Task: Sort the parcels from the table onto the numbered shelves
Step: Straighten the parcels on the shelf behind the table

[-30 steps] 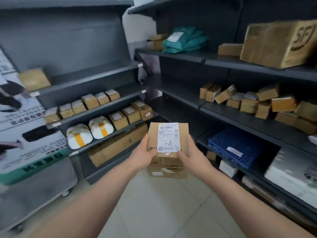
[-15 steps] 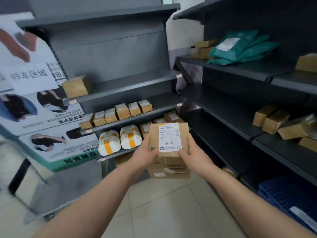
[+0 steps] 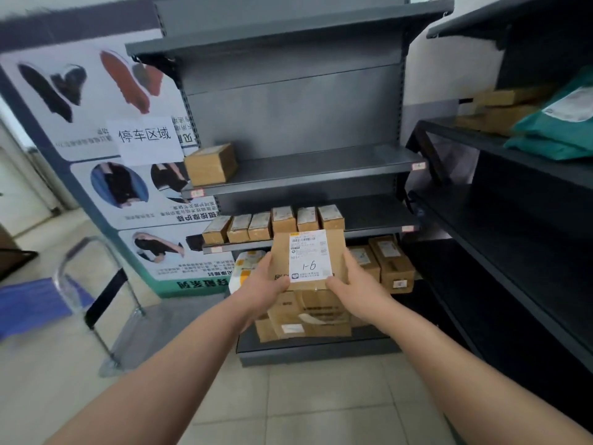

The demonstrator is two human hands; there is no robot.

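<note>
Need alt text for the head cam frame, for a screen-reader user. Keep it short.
The left hand and right hand hold a brown parcel with a white label in front of a grey shelf unit. A row of small boxes sits on a middle shelf, and a single box on the shelf above.

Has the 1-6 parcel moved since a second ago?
Yes. The parcel has swung left: earlier it sat right of the row of small boxes on the grey shelf unit; now it overlaps that row's right end.
</note>
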